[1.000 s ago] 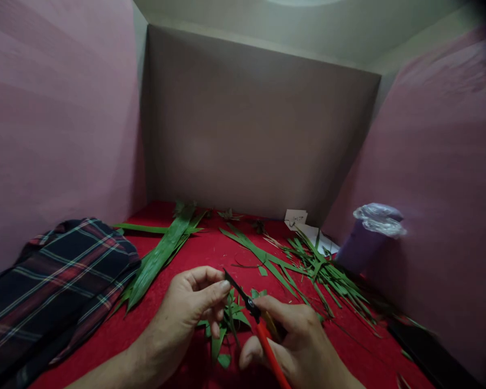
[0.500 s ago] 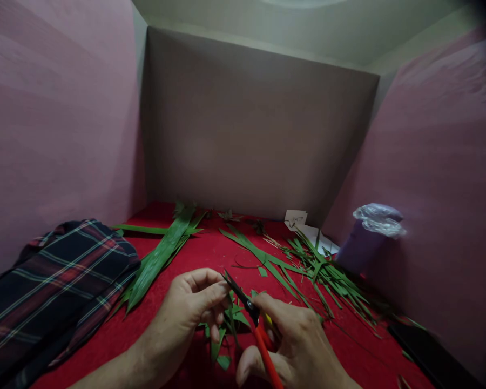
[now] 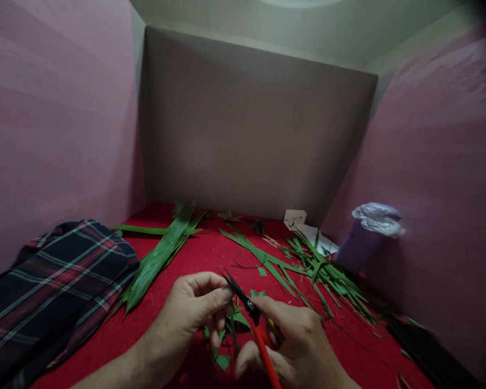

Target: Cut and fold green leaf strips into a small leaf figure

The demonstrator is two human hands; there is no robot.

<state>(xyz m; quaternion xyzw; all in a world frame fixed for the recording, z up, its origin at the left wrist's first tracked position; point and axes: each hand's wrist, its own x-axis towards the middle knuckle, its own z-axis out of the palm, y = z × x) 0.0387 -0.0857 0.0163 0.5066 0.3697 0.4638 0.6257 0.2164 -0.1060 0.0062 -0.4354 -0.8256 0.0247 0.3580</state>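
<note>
My right hand (image 3: 294, 346) grips red-handled scissors (image 3: 249, 310), whose black blades point up and left toward my left hand. My left hand (image 3: 194, 313) is closed in a pinch at the blade tips, holding a small folded green leaf piece (image 3: 230, 319) that hangs below the fingers. Both hands hover low over the red cloth (image 3: 210, 254) near its front edge. Small green offcuts lie under the hands.
Long green leaves (image 3: 162, 254) lie at left centre. A pile of narrow leaf strips (image 3: 319, 270) spreads at right. A plaid cloth (image 3: 52, 292) is at left, a purple cup with plastic (image 3: 366, 237) at right. White paper (image 3: 295, 219) sits at back. Walls enclose three sides.
Both hands have sunk slightly toward the front edge. The scissor blades have closed a little at my left fingertips. Nothing else moved.
</note>
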